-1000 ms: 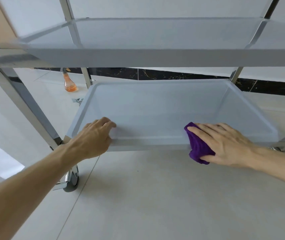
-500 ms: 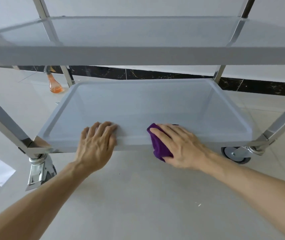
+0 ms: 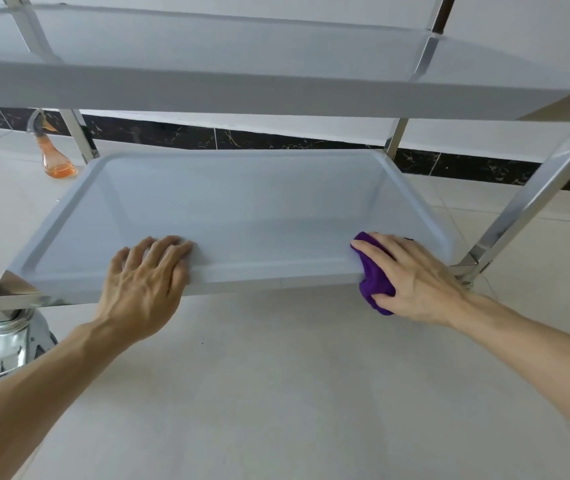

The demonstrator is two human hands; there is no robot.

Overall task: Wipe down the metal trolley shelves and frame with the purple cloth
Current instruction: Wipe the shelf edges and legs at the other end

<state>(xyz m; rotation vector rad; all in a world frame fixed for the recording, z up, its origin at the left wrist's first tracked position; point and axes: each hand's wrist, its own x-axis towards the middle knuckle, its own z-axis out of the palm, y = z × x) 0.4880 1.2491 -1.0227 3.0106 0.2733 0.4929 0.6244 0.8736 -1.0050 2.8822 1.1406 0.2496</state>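
two bare forearms reach forward from the bottom of the view over pale floor tiles point(image 3: 276, 393), toward the near edge of a low metal trolley.

the left hand point(image 3: 145, 285) lies over the front rim of the bottom shelf point(image 3: 242, 216), left of centre, fingers hooked loosely over the lip onto the tray, holding nothing, seemingly bracing the trolley.

the right hand point(image 3: 411, 275) sits at the same front rim, close to its right end. it presses a bunched purple cloth point(image 3: 373, 278) against the edge, fingers spread over the cloth and the thumb tucked under it, so the cloth wraps the lip from top to underside.

the rim's long axis runs left to right between the two hands, and the stretch between them is bare. to the right, only a short piece of rim is left before the slanting right front leg point(image 3: 533, 206) and its corner joint. by my judgement the cloth hand is the one placed for either the corner or the leg.

farther back is the shallow tray floor, then the rear legs. the upper shelf point(image 3: 276, 88) spans the top of the view. beyond the trolley, at far left, an orange spray bottle point(image 3: 56, 157) stands on the floor by a dark marbled skirting.
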